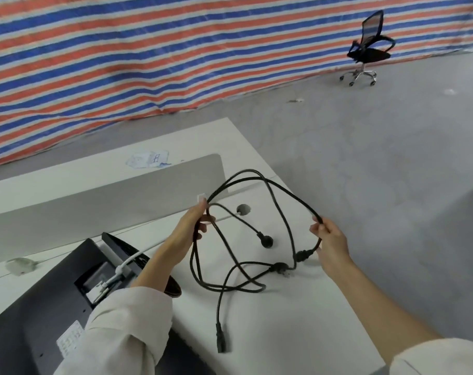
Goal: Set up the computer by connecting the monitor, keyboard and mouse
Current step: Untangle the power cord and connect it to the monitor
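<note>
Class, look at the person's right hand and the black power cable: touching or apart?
Touching. The head view shows the right hand pinching a loop of the black power cable between thumb and fingers.

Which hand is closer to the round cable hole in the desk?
Left. The left hand grips cables just beside the cable hole; the right hand is farther off on its other side.

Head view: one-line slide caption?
Both hands, left and right, hold tangled black power cables above white desk beside face-down black monitor.

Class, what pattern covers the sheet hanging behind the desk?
The sheet has red, blue and white stripes; the head view shows it.
</note>
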`<control>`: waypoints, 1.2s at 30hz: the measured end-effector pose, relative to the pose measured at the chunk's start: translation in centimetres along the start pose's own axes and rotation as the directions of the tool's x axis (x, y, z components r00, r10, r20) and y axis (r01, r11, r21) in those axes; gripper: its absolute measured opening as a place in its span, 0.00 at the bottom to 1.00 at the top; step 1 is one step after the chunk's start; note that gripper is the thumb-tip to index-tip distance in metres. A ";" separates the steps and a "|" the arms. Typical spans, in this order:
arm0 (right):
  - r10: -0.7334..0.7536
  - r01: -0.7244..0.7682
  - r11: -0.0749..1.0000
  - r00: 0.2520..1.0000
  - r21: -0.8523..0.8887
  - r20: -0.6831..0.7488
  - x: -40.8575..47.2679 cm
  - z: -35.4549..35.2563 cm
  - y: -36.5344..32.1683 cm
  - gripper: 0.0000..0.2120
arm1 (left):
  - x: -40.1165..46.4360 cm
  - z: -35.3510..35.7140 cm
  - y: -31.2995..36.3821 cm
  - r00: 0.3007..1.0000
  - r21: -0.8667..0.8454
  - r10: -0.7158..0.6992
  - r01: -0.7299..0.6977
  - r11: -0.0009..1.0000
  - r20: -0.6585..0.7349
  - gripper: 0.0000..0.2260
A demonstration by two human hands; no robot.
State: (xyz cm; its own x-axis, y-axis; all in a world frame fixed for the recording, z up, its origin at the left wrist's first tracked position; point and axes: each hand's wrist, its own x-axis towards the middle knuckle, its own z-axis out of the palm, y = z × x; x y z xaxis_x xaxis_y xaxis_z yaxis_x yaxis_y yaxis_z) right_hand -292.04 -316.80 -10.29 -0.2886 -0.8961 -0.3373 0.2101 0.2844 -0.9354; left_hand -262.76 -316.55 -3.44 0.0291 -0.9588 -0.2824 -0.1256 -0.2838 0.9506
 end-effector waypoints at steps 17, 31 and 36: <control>-0.099 0.223 0.909 0.936 -0.352 0.337 -5.4 4.8 -5.3 0.10 | -3.2 -0.4 4.9 0.890 0.508 0.439 -0.322 0.798 -0.125 0.10; -0.205 0.446 0.714 0.870 -0.539 0.449 -7.7 6.9 -2.7 0.10 | -5.6 0.9 7.1 0.962 0.563 0.259 -0.262 0.784 0.088 0.05; -0.151 0.264 0.587 0.965 -0.765 0.217 -5.3 3.9 -1.8 0.17 | -5.6 -1.5 8.6 0.963 0.426 0.269 -0.232 0.875 -0.029 0.07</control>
State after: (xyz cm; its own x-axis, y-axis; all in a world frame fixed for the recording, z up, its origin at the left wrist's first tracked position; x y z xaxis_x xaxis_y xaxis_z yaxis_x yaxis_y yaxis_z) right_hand -287.21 -313.91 -6.41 -0.1077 -0.9810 -0.1614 -0.6677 0.1916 -0.7194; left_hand -262.47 -313.63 6.53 0.0230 -0.9997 -0.0120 -0.5385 -0.0225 0.8423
